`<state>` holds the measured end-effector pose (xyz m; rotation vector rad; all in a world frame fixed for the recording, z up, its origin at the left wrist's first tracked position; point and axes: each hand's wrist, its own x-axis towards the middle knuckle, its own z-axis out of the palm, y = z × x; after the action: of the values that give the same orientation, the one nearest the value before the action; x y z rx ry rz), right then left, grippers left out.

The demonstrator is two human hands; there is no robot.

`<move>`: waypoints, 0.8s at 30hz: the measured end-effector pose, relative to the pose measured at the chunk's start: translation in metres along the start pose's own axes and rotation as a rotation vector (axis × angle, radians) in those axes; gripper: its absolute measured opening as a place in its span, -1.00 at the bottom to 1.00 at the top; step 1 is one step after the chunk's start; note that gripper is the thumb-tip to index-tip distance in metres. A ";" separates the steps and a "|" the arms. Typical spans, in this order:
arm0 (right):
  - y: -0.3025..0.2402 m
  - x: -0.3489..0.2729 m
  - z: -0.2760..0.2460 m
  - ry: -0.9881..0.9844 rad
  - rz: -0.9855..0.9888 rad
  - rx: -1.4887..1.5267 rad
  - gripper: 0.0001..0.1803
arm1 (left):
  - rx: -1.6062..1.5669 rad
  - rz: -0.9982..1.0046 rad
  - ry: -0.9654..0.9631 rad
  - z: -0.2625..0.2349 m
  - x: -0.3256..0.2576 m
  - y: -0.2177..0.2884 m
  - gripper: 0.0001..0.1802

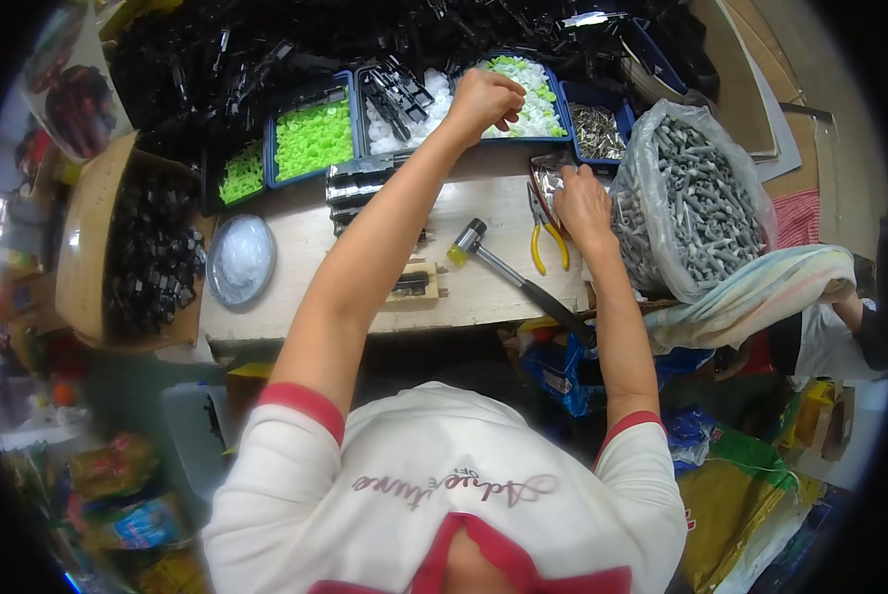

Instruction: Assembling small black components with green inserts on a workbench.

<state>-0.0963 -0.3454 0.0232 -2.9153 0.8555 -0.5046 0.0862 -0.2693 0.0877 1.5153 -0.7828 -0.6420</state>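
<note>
My left hand (485,102) is over a blue bin of small white and light green plastic parts (528,99), its fingers curled together; whatever is between them is hidden. At a small dark tray of shiny metal pieces (547,176), my right hand (582,205) has its fingertips drawn together, and what they pinch does not show. Pliers with yellow handles (538,238) lie just left of the right hand. A hammer (518,280) with a black grip rests across the table's front. Left of it is a cream block (414,284) with a black part in it.
Bright green parts fill a bin (313,141). Black parts (360,183) lie under my left forearm. A round dish (241,259) and a cardboard box of black parts (156,252) stand left. A bag of grey plugs (706,203) stands right, beside a bin of metal pins (597,132).
</note>
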 end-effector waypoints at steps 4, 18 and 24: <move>-0.005 0.007 0.009 -0.059 -0.019 -0.015 -0.83 | -0.319 -0.001 -0.035 -0.012 -0.059 0.010 -0.83; -0.046 -0.018 -0.039 -0.277 0.132 1.284 -0.91 | -0.807 -0.158 -0.120 -0.062 -0.231 -0.039 -0.77; -0.132 -0.057 -0.064 -0.578 -0.013 1.549 -0.88 | -0.802 -0.180 -0.084 -0.068 -0.251 -0.039 -0.78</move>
<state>-0.0949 -0.2015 0.0867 -1.4527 0.1356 -0.1295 -0.0109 -0.0287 0.0427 0.8237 -0.3677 -1.0107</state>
